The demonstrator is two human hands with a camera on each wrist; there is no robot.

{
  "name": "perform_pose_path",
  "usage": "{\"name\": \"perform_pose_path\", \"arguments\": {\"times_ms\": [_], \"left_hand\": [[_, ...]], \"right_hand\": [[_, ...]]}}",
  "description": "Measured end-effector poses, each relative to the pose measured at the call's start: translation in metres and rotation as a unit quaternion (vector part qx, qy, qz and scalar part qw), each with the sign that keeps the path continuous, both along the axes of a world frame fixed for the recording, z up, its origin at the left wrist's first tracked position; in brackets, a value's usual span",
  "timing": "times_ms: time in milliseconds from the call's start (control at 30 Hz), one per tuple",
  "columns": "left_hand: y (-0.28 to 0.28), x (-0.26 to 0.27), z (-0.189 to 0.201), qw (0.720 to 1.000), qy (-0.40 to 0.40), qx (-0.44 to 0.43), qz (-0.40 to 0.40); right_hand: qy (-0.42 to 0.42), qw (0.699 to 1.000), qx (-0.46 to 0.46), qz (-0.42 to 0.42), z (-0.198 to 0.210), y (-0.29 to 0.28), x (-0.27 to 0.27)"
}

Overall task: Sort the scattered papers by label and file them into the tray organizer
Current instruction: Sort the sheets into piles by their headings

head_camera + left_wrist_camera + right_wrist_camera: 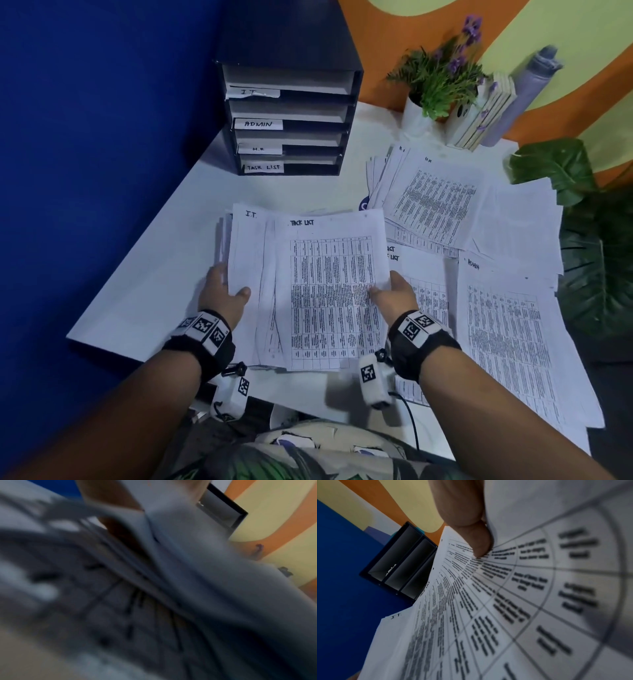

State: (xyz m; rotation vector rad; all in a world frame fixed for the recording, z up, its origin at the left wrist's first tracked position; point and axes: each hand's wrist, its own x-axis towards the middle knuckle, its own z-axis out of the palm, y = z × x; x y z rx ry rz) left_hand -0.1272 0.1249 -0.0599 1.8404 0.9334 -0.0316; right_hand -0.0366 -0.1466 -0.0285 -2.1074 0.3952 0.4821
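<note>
Our right thumb (476, 545) pins the top sheet (329, 294), marked task list, peeling it sideways; our right hand (394, 296) grips it. Our left hand (222, 291) clamps the bundle (245, 260), I.T. page showing. Thin, floppy paper, printed grids. The black organizer (352, 113) stands beyond, slots labelled, on the table (144, 284).

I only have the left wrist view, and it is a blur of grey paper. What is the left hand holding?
Observer: The left hand grips a fanned stack of papers; its top sheet reads TASK LIST.
Operator: Is the right hand on it too?
Observer: Yes, the right hand pinches the stack's right edge, thumb on top.
Operator: Which tray takes that top sheet?
Observer: The tray organizer's bottom tray, labelled TASK LIST.
</note>
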Motion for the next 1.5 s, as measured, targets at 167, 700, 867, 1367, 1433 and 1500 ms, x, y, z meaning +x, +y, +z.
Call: {"name": "perform_pose_path", "arguments": {"times_ms": [167, 700, 867, 1367, 1433, 1500], "left_hand": [[-0.004, 0.002, 0.003, 0.998, -0.037, -0.002, -0.044], [-0.003, 0.004, 0.008, 0.998, 0.057, -0.004, -0.016], [-0.007, 0.002, 0.007, 0.999, 0.036, 0.011, -0.019], [-0.008, 0.002, 0.004, 1.0, 0.017, 0.013, -0.007], [-0.01, 0.003, 0.004, 1.0, 0.008, 0.006, -0.012], [-0.014, 0.005, 0.006, 1.0, 0.006, -0.006, -0.026]], "right_hand": [[0.009, 0.999, 0.026, -0.027, -0.003, 0.005, -0.001], [0.023, 0.998, 0.047, -0.046, -0.011, 0.003, 0.001], [0.036, 0.996, 0.073, -0.036, -0.019, 0.006, 0.002], [0.007, 0.991, 0.121, -0.063, -0.014, -0.001, 0.0], [0.001, 0.991, 0.123, -0.053, -0.017, 0.002, 0.0], [-0.009, 0.991, 0.121, -0.047, -0.018, 0.005, 0.001]]}}
